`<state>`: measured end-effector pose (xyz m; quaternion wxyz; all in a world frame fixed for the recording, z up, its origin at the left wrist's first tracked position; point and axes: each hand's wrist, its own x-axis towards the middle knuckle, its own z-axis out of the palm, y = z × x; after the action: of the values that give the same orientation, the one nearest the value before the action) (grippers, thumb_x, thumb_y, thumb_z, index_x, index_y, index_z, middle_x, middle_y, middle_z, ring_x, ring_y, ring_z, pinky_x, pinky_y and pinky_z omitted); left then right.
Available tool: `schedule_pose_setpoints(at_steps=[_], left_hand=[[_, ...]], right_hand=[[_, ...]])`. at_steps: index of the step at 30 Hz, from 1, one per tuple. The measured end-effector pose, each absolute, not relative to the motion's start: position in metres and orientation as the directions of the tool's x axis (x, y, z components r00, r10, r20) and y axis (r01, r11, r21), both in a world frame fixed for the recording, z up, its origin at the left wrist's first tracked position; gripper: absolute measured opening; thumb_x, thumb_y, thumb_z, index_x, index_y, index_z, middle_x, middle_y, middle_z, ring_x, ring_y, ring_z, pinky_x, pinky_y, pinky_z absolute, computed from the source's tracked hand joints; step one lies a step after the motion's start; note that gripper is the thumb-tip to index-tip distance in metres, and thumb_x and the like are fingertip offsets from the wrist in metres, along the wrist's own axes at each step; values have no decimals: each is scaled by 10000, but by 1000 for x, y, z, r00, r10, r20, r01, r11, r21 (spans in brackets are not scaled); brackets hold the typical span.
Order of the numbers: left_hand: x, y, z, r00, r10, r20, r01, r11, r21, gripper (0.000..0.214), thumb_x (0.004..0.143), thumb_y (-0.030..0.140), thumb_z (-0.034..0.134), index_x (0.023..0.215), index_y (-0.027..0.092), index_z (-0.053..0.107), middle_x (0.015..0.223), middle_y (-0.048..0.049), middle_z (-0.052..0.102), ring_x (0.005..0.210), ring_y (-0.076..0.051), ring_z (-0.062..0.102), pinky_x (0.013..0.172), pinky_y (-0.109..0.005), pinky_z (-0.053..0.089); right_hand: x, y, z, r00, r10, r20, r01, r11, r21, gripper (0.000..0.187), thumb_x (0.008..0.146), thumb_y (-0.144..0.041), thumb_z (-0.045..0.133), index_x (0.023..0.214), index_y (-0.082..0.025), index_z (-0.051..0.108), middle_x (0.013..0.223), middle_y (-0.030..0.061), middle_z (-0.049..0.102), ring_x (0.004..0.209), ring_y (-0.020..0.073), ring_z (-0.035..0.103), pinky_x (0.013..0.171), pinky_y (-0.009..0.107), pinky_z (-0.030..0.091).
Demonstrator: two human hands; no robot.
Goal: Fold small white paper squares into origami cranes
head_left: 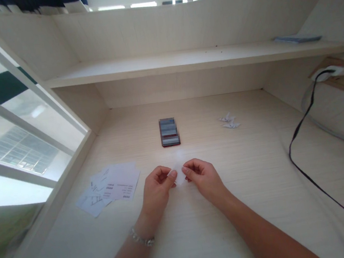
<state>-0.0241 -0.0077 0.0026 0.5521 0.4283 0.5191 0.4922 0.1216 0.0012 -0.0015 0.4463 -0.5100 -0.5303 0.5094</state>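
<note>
Between my left hand (156, 190) and my right hand (204, 179), a small translucent white paper piece (179, 173) is pinched by the fingertips of both. Its exact shape is hard to make out against the pale desk. A beaded bracelet (142, 237) circles my left wrist. Left of my hands lies a loose pile of printed white paper slips (116, 185). Farther ahead sits a dark rectangular object (169, 132), blurred and possibly a phone. Two small folded white paper figures (229, 121) lie to the right of it.
A pale wood-grain desk (78, 238) runs beneath a shelf (182, 62) holding a flat blue item (298, 38). A black cable (290, 151) trails from a wall socket (332, 72) across the right side. A glass panel (11, 137) borders the left.
</note>
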Motion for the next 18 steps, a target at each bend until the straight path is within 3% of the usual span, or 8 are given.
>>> schedule_pose_setpoints(at_steps=[4, 7, 14, 18], left_hand=[[-25, -9, 6, 29, 992, -123, -8, 124, 992, 185, 669, 314, 675, 749, 147, 659, 705, -33, 652, 650, -144, 576, 597, -236, 452], [-26, -9, 6, 48, 990, -130, 16, 130, 991, 182, 676, 325, 667, 701, 144, 668, 665, -32, 654, 610, -141, 571, 588, -239, 444], [-24, -8, 5, 37, 969, -244, -184, 247, 951, 211, 643, 338, 697, 674, 132, 660, 618, -27, 645, 552, -136, 559, 542, -250, 425], [-34, -3, 9, -150, 958, -245, -316, 188, 930, 235, 641, 342, 703, 621, 129, 607, 574, 8, 586, 555, -98, 536, 551, -219, 423]], right_hand=[[124, -3, 4, -177, 983, -39, 236, 3, -972, 164, 757, -324, 579, 736, -173, 641, 658, 19, 618, 599, 134, 527, 545, 250, 406], [124, -3, 4, -199, 976, -85, 216, -41, -975, 167, 737, -331, 599, 715, -169, 630, 638, 17, 612, 574, 130, 524, 521, 246, 402], [122, 0, 4, -218, 953, -208, 86, -194, -977, 148, 704, -290, 626, 667, -152, 587, 529, -6, 564, 480, 106, 508, 494, 242, 406], [124, 2, 5, -146, 967, -207, 4, -209, -978, 191, 676, -323, 657, 656, -145, 590, 509, -8, 561, 456, 99, 493, 477, 239, 398]])
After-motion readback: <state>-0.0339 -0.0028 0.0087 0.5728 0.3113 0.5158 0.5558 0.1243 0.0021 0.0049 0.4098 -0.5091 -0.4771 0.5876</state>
